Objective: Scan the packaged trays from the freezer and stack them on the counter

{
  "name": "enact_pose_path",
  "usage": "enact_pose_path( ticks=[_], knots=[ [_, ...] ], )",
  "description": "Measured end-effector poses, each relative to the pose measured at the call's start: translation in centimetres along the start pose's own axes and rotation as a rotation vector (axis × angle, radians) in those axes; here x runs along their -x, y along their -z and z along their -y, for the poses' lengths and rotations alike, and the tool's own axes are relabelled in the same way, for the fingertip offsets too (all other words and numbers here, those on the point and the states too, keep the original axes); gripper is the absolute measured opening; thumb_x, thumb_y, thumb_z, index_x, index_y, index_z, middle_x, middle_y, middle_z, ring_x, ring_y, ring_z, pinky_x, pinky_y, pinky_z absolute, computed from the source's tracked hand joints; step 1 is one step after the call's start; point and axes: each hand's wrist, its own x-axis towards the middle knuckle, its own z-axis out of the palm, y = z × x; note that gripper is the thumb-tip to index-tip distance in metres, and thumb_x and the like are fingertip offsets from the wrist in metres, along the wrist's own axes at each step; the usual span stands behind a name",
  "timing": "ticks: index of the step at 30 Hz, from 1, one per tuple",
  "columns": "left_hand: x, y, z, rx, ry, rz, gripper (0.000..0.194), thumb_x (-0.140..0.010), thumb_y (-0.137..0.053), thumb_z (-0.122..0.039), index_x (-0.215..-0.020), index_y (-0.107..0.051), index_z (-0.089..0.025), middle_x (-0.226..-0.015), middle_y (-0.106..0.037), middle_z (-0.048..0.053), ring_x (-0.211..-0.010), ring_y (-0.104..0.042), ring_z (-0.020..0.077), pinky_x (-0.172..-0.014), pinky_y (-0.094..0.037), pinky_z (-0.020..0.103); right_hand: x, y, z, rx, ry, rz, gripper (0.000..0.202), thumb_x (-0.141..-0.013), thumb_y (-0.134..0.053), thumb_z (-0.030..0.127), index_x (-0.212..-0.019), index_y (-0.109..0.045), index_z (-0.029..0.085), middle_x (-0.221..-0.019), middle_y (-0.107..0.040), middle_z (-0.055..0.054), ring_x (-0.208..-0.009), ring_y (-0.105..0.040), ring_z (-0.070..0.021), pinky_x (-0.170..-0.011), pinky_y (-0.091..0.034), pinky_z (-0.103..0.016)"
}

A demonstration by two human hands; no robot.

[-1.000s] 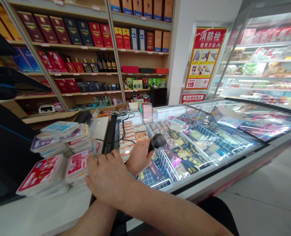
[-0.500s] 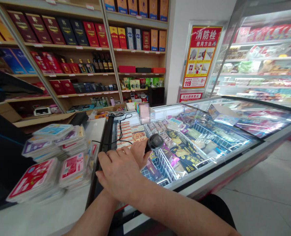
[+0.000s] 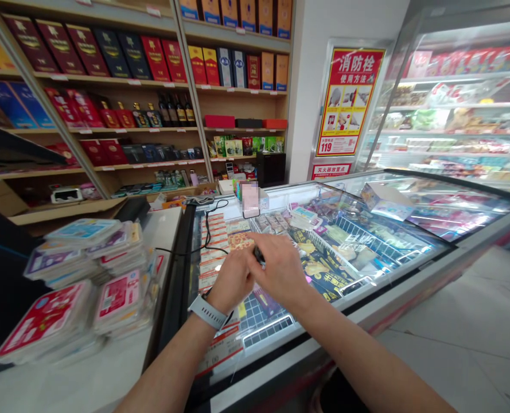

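A black handheld device (image 3: 259, 254), mostly covered by the fingers, is between my two hands above the glass-topped freezer. My left hand (image 3: 233, 278), with a grey watch band (image 3: 208, 311) on the wrist, is closed round it. On its right side my right hand (image 3: 283, 269) touches the device with bent fingers; whether it grips the device is hidden. A black cable (image 3: 207, 232) lies on the glass to the left of the hands. Under the glass are packaged foods (image 3: 319, 258) and white wire baskets (image 3: 265, 327).
Stacked flat packages (image 3: 48, 321) stand on the white counter (image 3: 108, 376) at the left. An open box (image 3: 386, 201) and a pink item (image 3: 250, 201) rest on the freezer. Shelves with boxes (image 3: 117, 51) rise behind; a refrigerated display (image 3: 461, 115) is at the right.
My right hand has moved right, off the top of my left wrist, and now meets the device. The watch band has come into view, and the device's round head is now covered.
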Motion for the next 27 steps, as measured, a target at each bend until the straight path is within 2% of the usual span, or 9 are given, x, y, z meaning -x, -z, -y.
enact_pose_path(
  ticks=[3,5,10,14,18,21,24,27],
  knots=[
    [0.0,0.9,-0.2,-0.168,0.000,0.127,0.041,-0.082,-0.058,-0.020,-0.123,-0.051,-0.018,-0.108,-0.065,0.011,-0.101,-0.059,0.0271,-0.092,-0.046,0.045,0.2,0.4,-4.7,0.049,-0.083,-0.100,0.035,-0.093,-0.045,0.036,-0.118,-0.058,0.016,-0.114,-0.066,-0.010,-0.102,-0.060,-0.0234,-0.094,-0.041,-0.038],
    [0.1,1.1,-0.3,-0.251,0.003,0.173,0.046,-0.084,-0.057,-0.022,-0.128,-0.046,-0.017,-0.115,-0.063,0.012,-0.107,-0.058,0.0283,-0.094,-0.045,0.046,0.1,0.6,-8.3,0.101,-0.162,-0.092,0.040,-0.093,-0.043,0.040,-0.121,-0.057,0.015,-0.117,-0.065,-0.012,-0.103,-0.061,-0.0248,-0.094,-0.042,-0.039],
    [0.0,1.0,-0.5,-0.284,-0.002,0.174,0.043,-0.087,-0.056,-0.024,-0.128,-0.046,-0.017,-0.116,-0.063,0.012,-0.108,-0.058,0.0279,-0.094,-0.046,0.045,-1.0,1.1,-16.7,0.306,-0.325,0.029,0.056,-0.088,-0.048,0.049,-0.130,-0.049,0.013,-0.122,-0.061,-0.016,-0.110,-0.056,-0.0307,-0.097,-0.041,-0.042],
    [0.0,1.1,-0.5,-0.290,0.007,0.173,0.044,-0.086,-0.057,-0.023,-0.128,-0.047,-0.016,-0.115,-0.063,0.013,-0.106,-0.059,0.0272,-0.094,-0.046,0.045,-2.9,0.7,-21.8,0.424,-0.423,0.140,0.077,-0.078,-0.057,0.059,-0.137,-0.041,0.013,-0.130,-0.054,-0.019,-0.119,-0.050,-0.0352,-0.098,-0.039,-0.045],
    [0.0,1.1,-0.4,-0.276,0.023,0.179,0.046,-0.087,-0.057,-0.023,-0.131,-0.045,-0.016,-0.117,-0.063,0.012,-0.107,-0.058,0.0266,-0.096,-0.046,0.045,-5.0,-0.7,-25.4,0.451,-0.536,0.328,0.096,-0.068,-0.062,0.069,-0.142,-0.033,0.015,-0.133,-0.050,-0.021,-0.120,-0.050,-0.0381,-0.095,-0.040,-0.048],
    [0.0,1.2,-0.2,-0.263,0.018,0.174,0.046,-0.087,-0.056,-0.023,-0.131,-0.044,-0.016,-0.121,-0.061,0.012,-0.110,-0.057,0.0270,-0.098,-0.044,0.047,-6.1,-1.9,-27.1,0.434,-0.552,0.470,0.103,-0.065,-0.064,0.069,-0.145,-0.028,0.016,-0.134,-0.051,-0.022,-0.117,-0.053,-0.0384,-0.090,-0.044,-0.046],
    [0.0,1.2,-0.1,-0.259,0.018,0.174,0.045,-0.087,-0.056,-0.023,-0.131,-0.045,-0.017,-0.121,-0.061,0.012,-0.110,-0.057,0.0273,-0.098,-0.044,0.047,-6.5,-2.7,-28.1,0.399,-0.518,0.554,0.098,-0.065,-0.070,0.059,-0.145,-0.031,0.018,-0.126,-0.059,-0.019,-0.111,-0.059,-0.0348,-0.086,-0.047,-0.041],
    [0.0,1.3,-0.2,-0.262,0.027,0.171,0.045,-0.087,-0.056,-0.023,-0.130,-0.045,-0.017,-0.120,-0.062,0.011,-0.109,-0.058,0.0268,-0.097,-0.045,0.045,-6.5,-3.0,-28.6,0.386,-0.487,0.584,0.093,-0.063,-0.074,0.047,-0.143,-0.036,0.018,-0.121,-0.064,-0.016,-0.108,-0.061,-0.0338,-0.085,-0.048,-0.039]
  ],
)
